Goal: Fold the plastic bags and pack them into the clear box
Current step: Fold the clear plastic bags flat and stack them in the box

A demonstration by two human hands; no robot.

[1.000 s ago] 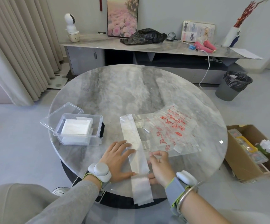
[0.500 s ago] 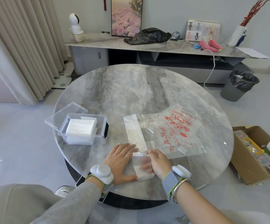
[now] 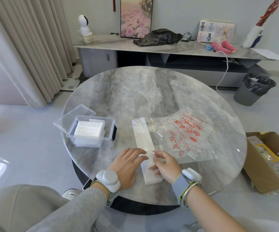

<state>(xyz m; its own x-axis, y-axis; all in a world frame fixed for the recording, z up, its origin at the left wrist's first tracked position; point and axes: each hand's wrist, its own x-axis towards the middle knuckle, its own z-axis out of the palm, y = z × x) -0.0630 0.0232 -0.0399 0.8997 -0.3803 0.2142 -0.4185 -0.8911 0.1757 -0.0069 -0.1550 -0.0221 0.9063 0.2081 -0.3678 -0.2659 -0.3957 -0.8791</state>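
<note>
**Bag folding at the round worktop: quick layout rundown**

The big round worktop takes up the middle of the frame. It's a glossy grey-white marble look with a thin curved rim and a dark base under it. Its upper half is just open stone, so there's plenty of room to slide things up there. All the stuff is bunched toward the lower edge. Around it there's a pleated beige curtain at upper left and a long low sideboard across the top. An open cardboard carton sits at lower right, just off the rim.

Right of centre is a flat pile of bags. They're thin, crinkly and see-through with red print, and the pile's lower right corner comes close to the rim.

Left of centre is the clear box, hard plastic, rectangular with rounded corners. Its lid rests against the upper-left side, one corner poking past the rim. Inside is a neat white stack of folded bags.

The bag strip is long, narrow and milky. It runs down from centre along the pile's left edge, and its near end is doubled over into a thicker, whiter rectangle.

The left hand lies flat, fingers straight and released, with the tips on the strip's left edge. The right hand has its fingers curled. Thumb and forefinger are pinching the fold, and the rest of the fingers are pressing on the doubled part.
</note>
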